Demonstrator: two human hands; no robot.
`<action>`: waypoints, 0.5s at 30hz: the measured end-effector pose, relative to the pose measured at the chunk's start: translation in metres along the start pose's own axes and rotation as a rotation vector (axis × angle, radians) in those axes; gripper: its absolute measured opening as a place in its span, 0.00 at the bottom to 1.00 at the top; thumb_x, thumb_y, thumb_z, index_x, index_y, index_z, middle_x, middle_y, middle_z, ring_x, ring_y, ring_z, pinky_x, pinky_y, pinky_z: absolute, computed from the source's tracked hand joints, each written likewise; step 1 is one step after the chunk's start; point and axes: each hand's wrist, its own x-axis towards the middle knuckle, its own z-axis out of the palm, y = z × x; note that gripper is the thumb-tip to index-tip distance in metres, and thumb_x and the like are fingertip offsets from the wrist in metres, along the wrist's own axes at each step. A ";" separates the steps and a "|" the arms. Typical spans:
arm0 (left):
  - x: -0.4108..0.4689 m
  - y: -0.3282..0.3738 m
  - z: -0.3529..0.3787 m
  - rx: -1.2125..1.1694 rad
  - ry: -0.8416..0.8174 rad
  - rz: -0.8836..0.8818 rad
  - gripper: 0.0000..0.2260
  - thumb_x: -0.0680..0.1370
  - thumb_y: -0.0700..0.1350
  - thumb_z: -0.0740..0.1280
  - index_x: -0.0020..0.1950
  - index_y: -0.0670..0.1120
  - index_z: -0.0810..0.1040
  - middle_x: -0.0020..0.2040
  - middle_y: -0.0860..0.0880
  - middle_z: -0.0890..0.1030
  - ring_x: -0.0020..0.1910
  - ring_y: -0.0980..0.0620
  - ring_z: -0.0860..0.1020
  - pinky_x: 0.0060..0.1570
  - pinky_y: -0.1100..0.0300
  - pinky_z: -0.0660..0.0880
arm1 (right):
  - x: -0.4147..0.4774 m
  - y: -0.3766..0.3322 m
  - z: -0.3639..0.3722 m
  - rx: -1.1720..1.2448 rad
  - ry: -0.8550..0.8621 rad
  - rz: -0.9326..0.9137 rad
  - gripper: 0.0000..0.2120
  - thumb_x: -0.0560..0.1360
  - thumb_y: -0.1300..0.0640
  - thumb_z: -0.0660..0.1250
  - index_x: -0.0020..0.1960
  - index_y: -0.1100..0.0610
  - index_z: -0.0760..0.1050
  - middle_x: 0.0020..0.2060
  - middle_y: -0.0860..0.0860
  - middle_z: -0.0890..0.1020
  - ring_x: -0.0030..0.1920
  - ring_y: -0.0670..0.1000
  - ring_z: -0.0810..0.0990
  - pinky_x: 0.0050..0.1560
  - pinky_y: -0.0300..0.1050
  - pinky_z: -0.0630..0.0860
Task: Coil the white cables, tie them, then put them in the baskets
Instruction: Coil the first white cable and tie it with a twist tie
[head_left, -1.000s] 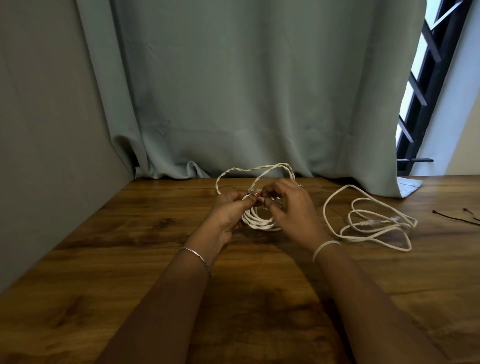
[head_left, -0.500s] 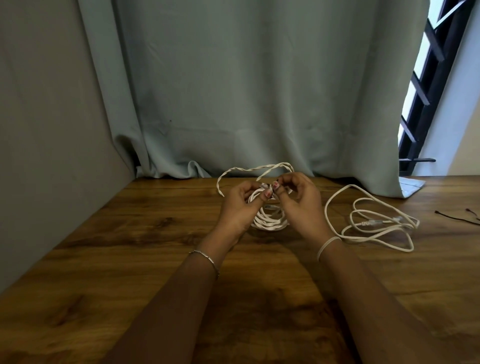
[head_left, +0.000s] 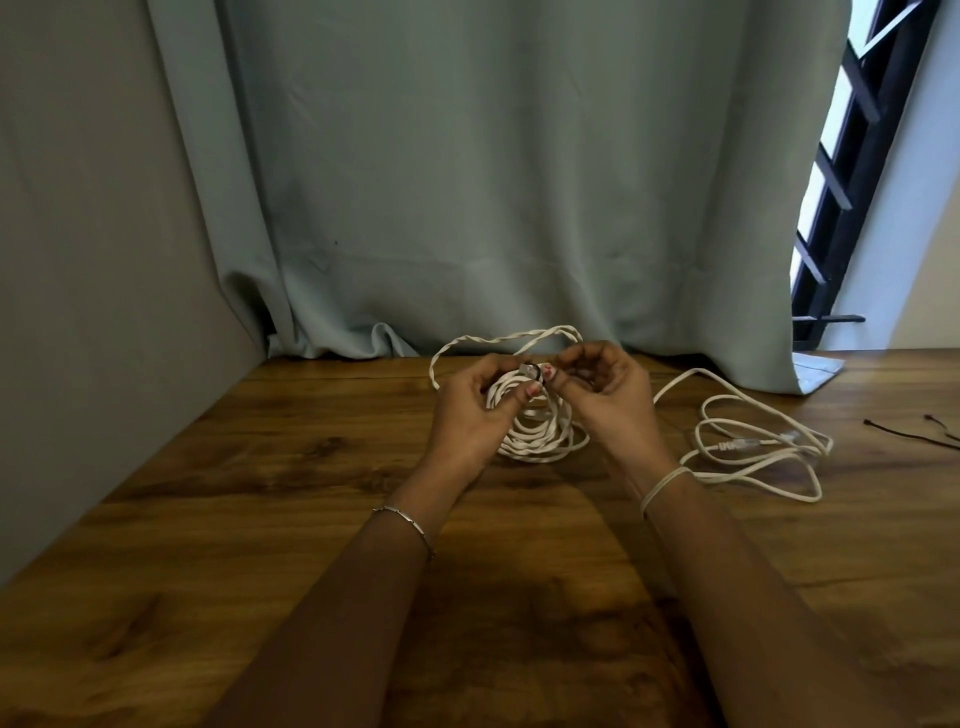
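A pale grey-green fabric curtain (head_left: 493, 182) hangs across the back, its hem resting on the far edge of a dark brown wood-grain table (head_left: 260, 519). A plain grey wall (head_left: 78, 260) closes the left side, and a black metal window grille (head_left: 852, 171) shows at the upper right.

On the table's right half lies a loose white cable (head_left: 753, 447) in open, untied loops. Just left of it, at the middle of the table, sits a coiled white cable (head_left: 540, 441), wound into a tight bundle with one twisted loop rising behind it towards the curtain.

The left hand (head_left: 467, 415) and the right hand (head_left: 608, 395) meet at the top of this bundle, fingers curled, thumbs and forefingers pinching it. A small dark loop shows between the fingertips; what it is cannot be told.

Thin black ties (head_left: 909, 434) lie near the table's right edge, well apart from the hands.
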 end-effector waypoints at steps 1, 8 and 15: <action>0.000 0.000 0.000 -0.007 0.003 -0.006 0.10 0.73 0.37 0.73 0.52 0.47 0.80 0.45 0.55 0.82 0.43 0.65 0.80 0.45 0.69 0.77 | 0.000 0.000 0.000 0.001 -0.001 -0.001 0.09 0.69 0.69 0.73 0.43 0.57 0.78 0.40 0.53 0.83 0.42 0.47 0.82 0.44 0.37 0.78; 0.001 -0.001 0.000 -0.068 0.007 -0.043 0.13 0.73 0.37 0.73 0.56 0.43 0.80 0.50 0.49 0.84 0.51 0.54 0.82 0.52 0.60 0.79 | -0.001 0.003 0.000 -0.163 -0.003 -0.123 0.09 0.70 0.64 0.74 0.40 0.50 0.81 0.39 0.49 0.85 0.45 0.51 0.84 0.50 0.44 0.79; 0.002 -0.002 -0.001 -0.069 0.017 -0.018 0.13 0.74 0.36 0.72 0.57 0.39 0.80 0.50 0.47 0.83 0.50 0.55 0.81 0.52 0.64 0.78 | 0.001 0.008 0.001 -0.373 -0.037 -0.288 0.07 0.72 0.63 0.73 0.44 0.52 0.80 0.42 0.45 0.81 0.47 0.47 0.82 0.50 0.42 0.79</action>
